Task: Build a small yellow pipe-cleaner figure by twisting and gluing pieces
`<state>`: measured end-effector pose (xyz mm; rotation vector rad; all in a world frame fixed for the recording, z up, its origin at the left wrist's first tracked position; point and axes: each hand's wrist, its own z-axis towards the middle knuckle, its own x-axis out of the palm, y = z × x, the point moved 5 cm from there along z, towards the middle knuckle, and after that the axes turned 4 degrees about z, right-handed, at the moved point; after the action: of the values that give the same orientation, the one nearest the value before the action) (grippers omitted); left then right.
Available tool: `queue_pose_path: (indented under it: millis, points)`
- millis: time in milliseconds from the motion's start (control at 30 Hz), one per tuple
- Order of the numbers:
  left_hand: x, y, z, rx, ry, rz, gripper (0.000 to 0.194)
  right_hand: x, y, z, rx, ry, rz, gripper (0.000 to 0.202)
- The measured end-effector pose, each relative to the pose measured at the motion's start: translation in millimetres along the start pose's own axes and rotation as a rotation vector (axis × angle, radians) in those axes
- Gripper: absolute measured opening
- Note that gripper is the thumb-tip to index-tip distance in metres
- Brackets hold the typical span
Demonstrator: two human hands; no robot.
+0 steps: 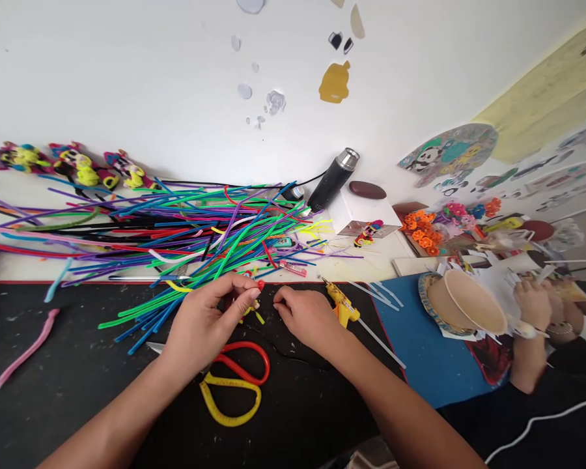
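Thumb and forefinger of my left hand (208, 319) pinch a small red fuzzy piece (260, 284), perhaps pipe cleaner. Yellow bits (258, 315) show just below those fingertips, partly hidden by the hand. My right hand (307, 317) is close by on the right, its fingers curled together; whatever they hold, if anything, is hidden. Scissors (232, 417) with one red and one yellow handle lie on the black mat (102, 404) under my left wrist. A yellow glue gun (344, 307) with a glue stick in it lies just right of my right hand.
A wide heap of coloured pipe cleaners (200, 228) covers the back. Behind stand several fuzzy figures (81, 166), a black thermos (333, 181) and a white box (351, 212). To the right, a paper bowl (473, 303) stands near another person's hand (532, 303).
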<state>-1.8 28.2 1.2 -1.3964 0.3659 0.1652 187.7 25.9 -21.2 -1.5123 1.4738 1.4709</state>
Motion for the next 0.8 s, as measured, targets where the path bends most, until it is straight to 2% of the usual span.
queue_pose_path:
  millis: [233, 567, 667, 800]
  points:
    - [2.7, 3.3, -2.2, -0.002, 0.026, 0.013, 0.026, -3.4, 1.7, 0.2, 0.027, 0.033, 0.022, 0.012]
    - [2.6, -4.4, -3.0, 0.059, 0.009, 0.012, 0.023, 4.9, 0.3, -3.6, 0.028, -0.017, 0.096, 0.011]
    - [3.3, -3.0, -3.2, 0.055, 0.013, -0.002, 0.023, 3.1, -0.1, -4.0, 0.027, -0.078, 0.209, 0.009]
    - [3.7, -0.8, -2.3, 0.024, 0.006, -0.047, 0.024, -0.3, 1.9, -5.5, 0.037, -0.151, 0.573, 0.008]
